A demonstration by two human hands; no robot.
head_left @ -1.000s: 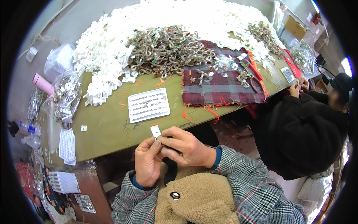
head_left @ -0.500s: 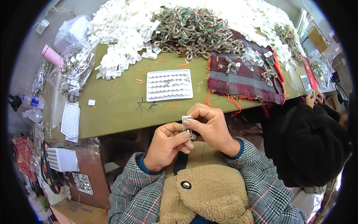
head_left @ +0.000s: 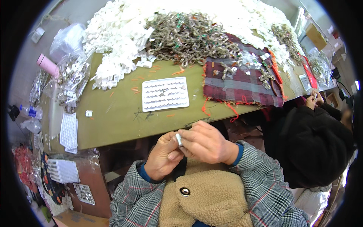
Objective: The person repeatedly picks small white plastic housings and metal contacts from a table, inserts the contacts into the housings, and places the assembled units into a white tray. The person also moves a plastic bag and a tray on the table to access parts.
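Just past the table's near edge, above my lap, my left hand (head_left: 162, 157) and my right hand (head_left: 206, 144) meet around a small pale piece (head_left: 178, 139). It is turned nearly edge-on, and fingers cover most of it, so its exact kind is unclear. The left thumb and fingers pinch it from one side, while the right fingers close over its other side. On the green tabletop beyond lies a white plastic tray (head_left: 145, 99) with scalloped rows and a few small bits in it.
Heaps of white plastic pieces (head_left: 113, 49) and metal links (head_left: 185, 41) cover the far side. A plaid cloth (head_left: 242, 90) with loose parts lies to the right. White trays (head_left: 69, 132), a bagged pile (head_left: 72, 89) and a pink bottle (head_left: 48, 65) stand left. A person in black (head_left: 310, 143) sits at right.
The piece was upright, showing a white top and metallic lower part; now it is turned nearly edge-on. My right fingers have swung over it, and both hands sit slightly lower and further left.
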